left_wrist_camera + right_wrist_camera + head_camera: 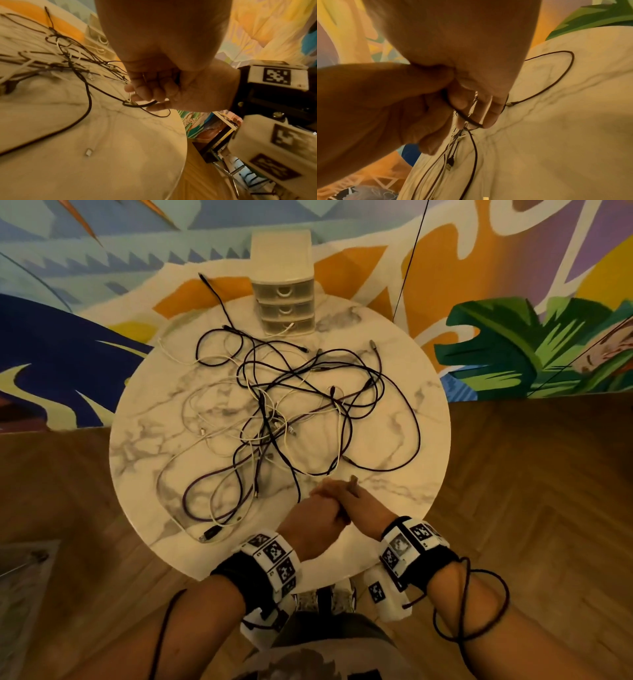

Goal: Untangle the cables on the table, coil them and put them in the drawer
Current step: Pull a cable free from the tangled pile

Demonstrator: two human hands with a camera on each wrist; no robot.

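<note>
A tangle of black and white cables (274,412) sprawls over the round marble table (404,440). A small white drawer unit (284,302) stands at the table's far edge, its three drawers pushed in. My left hand (317,508) and right hand (356,498) meet above the near edge, fingers curled together. Between them they pinch one thin dark cable (140,104), which runs back into the tangle. In the right wrist view the same dark cable (467,119) passes under my right hand's fingertips (489,119), with several cable ends hanging below.
A white cable end (287,328) lies against the bottom drawer. A dark USB plug (209,534) lies near the front left rim. A metal-tipped plug (511,104) lies just right of my hands. Wooden floor surrounds the table, and a painted wall stands behind it.
</note>
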